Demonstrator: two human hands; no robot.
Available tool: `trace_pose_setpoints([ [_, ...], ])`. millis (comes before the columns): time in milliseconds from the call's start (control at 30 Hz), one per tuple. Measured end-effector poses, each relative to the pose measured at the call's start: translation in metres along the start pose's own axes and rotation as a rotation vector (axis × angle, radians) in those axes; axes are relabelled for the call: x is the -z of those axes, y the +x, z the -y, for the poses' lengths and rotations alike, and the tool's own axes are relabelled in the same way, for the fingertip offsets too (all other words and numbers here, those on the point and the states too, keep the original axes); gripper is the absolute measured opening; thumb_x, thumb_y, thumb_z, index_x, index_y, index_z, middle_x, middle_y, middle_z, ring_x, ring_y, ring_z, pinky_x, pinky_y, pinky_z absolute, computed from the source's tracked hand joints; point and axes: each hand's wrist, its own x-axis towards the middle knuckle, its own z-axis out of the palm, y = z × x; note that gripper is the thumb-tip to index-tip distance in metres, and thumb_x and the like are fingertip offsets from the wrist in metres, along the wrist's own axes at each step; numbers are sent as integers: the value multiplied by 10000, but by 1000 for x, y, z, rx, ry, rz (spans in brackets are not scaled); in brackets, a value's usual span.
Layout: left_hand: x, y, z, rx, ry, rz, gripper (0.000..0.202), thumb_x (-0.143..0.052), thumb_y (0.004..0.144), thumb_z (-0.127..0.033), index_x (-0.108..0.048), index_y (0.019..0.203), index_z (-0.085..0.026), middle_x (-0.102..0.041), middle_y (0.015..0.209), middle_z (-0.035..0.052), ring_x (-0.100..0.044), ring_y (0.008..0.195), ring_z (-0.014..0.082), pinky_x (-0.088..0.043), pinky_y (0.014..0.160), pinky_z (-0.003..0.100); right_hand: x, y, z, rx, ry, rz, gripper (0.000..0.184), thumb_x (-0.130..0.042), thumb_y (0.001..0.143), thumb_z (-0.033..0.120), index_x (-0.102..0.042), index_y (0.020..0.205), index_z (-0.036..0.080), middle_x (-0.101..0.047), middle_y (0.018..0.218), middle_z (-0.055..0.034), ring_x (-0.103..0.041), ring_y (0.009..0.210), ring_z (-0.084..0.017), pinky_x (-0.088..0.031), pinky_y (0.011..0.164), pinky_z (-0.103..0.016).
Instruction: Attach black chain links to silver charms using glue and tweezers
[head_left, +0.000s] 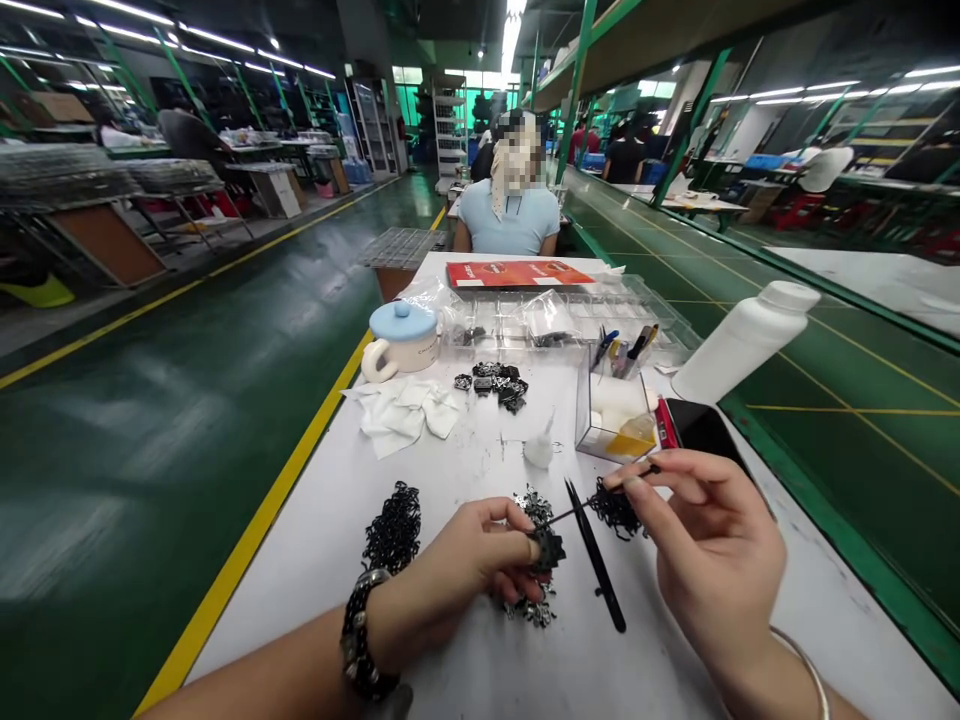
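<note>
Two hands at the near edge of the bench [285, 600]: left hand [457, 575], fingers curled, pinching a small black part [549, 550]; right hand [712, 545], thumb and forefinger pinching a thin black rod [574, 513], its tip reaching toward that part. Black tweezers [596, 560] lying between the hands; one heap of black chain [392, 528] left of the left hand; one heap of dark metal pieces [534, 510] under the small black part.
</note>
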Motion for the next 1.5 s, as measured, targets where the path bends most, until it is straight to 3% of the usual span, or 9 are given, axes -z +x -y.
trace_pose_setpoints([
  [233,-1,0,1,4,-4,5,203,-612,594,-185,-475,742,-171,-670,593,23,-622,483,109,-337,405,156,0,-1,-2,47,-84,24,219,-652,760,100,-607,947,203,-650,780,-36,-673,726,-169,-571,667,-301],
  [800,0,0,1,10,10,10,204,-611,596,-183,-474,747,-166,-679,609,33,-610,482,99,-344,418,157,3,1,-1,82,-64,-12,256,-654,748,75,-610,963,207,-654,780,-33,-676,712,-179,-566,674,-334],
  [1500,1,1,1,9,3,11,185,-609,605,-169,-485,742,-168,-661,587,14,-622,491,109,-332,400,155,2,-1,-2,95,-86,47,263,-631,760,56,-599,977,203,-648,801,-32,-669,721,-169,-563,664,-332],
])
